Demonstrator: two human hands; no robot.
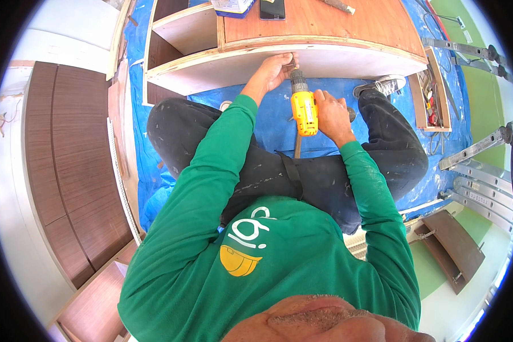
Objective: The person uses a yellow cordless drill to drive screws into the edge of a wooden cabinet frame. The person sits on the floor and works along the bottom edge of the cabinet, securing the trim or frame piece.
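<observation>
My right hand (332, 117) is wrapped round the grip of a yellow and black cordless drill (305, 114). Its dark chuck points away from me, at the pale front board (211, 73) of a wooden cabinet lying on the floor. Just ahead of the chuck, the fingers of my left hand (272, 72) are pinched together against that board's upper edge. Whatever lies between those fingertips is too small to make out. The cabinet's orange-brown plywood panel (325, 27) stretches away beyond the board.
On the panel lie a phone (272, 9), a blue and white box (232, 7) and a wooden-handled tool (340, 5). A wooden tray (420, 108) of tools sits on the blue sheet (273, 117) at right, near a metal ladder (479, 149). Brown panels (68, 154) stand at left.
</observation>
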